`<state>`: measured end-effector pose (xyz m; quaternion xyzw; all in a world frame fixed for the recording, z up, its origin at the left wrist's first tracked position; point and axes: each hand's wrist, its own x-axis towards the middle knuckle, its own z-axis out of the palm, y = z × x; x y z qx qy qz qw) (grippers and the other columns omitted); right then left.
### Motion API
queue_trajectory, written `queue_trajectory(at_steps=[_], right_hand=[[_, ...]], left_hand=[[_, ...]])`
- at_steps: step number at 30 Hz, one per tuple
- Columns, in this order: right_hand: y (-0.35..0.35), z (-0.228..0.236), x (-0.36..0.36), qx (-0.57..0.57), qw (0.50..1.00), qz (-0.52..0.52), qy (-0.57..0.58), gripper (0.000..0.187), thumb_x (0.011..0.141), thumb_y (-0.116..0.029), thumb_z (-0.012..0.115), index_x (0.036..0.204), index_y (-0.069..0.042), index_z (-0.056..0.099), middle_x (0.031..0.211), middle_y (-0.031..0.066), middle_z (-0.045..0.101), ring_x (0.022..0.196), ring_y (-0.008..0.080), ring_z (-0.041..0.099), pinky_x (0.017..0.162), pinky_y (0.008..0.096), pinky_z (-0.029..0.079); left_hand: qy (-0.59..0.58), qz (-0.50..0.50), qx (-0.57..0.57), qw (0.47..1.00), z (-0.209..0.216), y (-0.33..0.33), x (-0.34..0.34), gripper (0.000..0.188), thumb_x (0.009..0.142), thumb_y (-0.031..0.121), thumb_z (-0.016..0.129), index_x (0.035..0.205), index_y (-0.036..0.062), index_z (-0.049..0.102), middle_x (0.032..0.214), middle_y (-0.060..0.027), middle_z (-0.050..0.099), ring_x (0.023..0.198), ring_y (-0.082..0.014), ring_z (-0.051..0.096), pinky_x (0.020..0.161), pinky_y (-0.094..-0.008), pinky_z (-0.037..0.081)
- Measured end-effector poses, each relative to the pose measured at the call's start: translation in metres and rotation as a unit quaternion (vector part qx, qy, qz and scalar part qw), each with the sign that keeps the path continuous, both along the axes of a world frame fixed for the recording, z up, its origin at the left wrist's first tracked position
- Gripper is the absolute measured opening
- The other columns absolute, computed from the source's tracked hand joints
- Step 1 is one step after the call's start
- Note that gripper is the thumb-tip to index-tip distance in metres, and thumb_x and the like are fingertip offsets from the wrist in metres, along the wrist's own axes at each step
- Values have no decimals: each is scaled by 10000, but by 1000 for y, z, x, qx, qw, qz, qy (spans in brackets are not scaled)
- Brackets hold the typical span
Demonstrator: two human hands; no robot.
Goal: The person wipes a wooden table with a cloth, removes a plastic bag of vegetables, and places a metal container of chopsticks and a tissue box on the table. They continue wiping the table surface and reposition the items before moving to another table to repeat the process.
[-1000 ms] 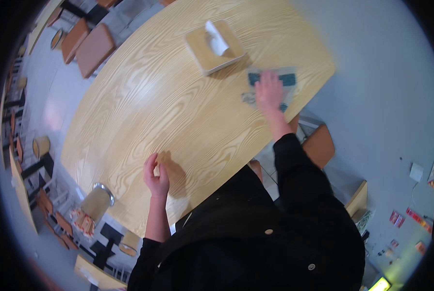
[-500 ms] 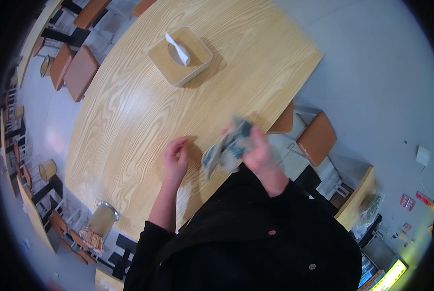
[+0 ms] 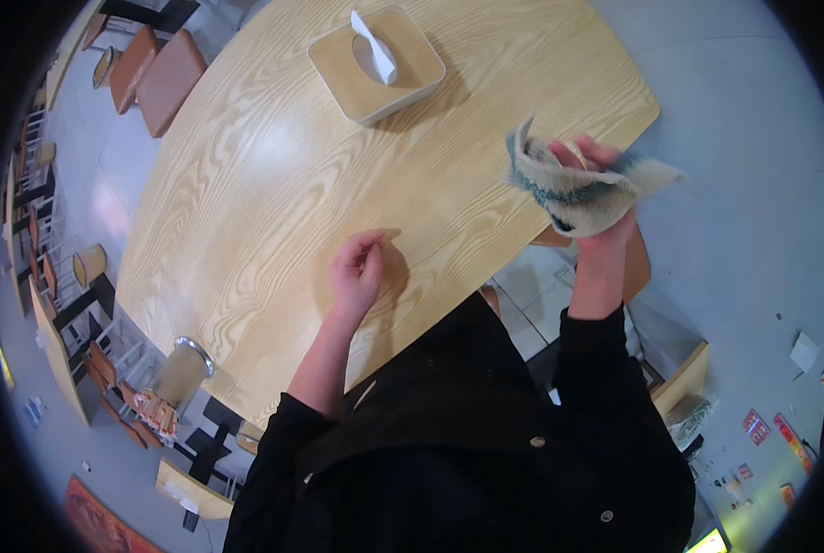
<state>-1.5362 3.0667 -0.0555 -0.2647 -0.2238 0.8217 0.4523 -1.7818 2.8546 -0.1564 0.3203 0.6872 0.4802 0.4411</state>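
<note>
A cream and green cloth (image 3: 573, 192) is bunched in my right hand (image 3: 606, 217), at the right edge of the wooden table (image 3: 274, 221). Its folds wrap over the palm and partly hide it; the fingertips show above, and a corner sticks out to the right. My left hand (image 3: 357, 276) is above the near part of the tabletop, its fingers curled in and the thumb close against them. Nothing shows in that hand, and its shadow falls on the wood beside it.
A square tissue box (image 3: 375, 64) with a white tissue sticking up stands at the table's far side. At the left edge is a tan cylindrical container (image 3: 183, 373) with a shiny rim. Brown chairs (image 3: 170, 83) stand on the grey floor.
My right hand has carried the cloth up and to the right, from before my body to the table's right edge. The left hand stays curled and has shifted a little away from me.
</note>
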Motion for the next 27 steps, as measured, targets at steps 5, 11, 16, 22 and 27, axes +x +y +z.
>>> queue_trajectory(at_steps=[5,11,16,22,27], right_hand=[[19,14,15,105,977,9,186,351,956,-339,439,1104,-71,609,1113,148,605,1115,349,553,992,524,419],[34,3,39,61,992,104,26,356,970,-349,448,1073,-40,591,972,107,614,880,253,593,815,400,472],[29,-26,20,37,925,-185,-330,231,952,-199,536,1046,0,605,930,44,620,851,137,556,741,269,456],[7,-61,-13,109,884,-29,-453,195,936,-171,569,987,5,635,908,1,604,841,72,532,759,228,438],[-17,-82,-42,212,817,80,-531,178,937,-157,575,966,7,638,818,-24,600,736,39,501,656,191,412]], left_hand=[[79,-24,11,997,7,-6,5,181,877,-46,566,1018,33,648,961,-56,654,869,-117,619,762,-249,501],[263,-1,55,963,15,-20,-5,194,785,-44,643,959,41,645,949,-102,645,743,-163,640,609,-251,527],[346,103,-36,932,7,-4,-48,237,755,108,766,955,47,656,860,-76,605,629,-155,589,570,-281,507],[393,61,-84,914,0,32,-71,158,767,242,741,866,132,686,842,-45,618,722,-229,601,642,-359,500],[400,52,-111,908,1,39,-71,105,763,241,726,768,149,676,817,-35,612,757,-256,602,649,-393,501]])
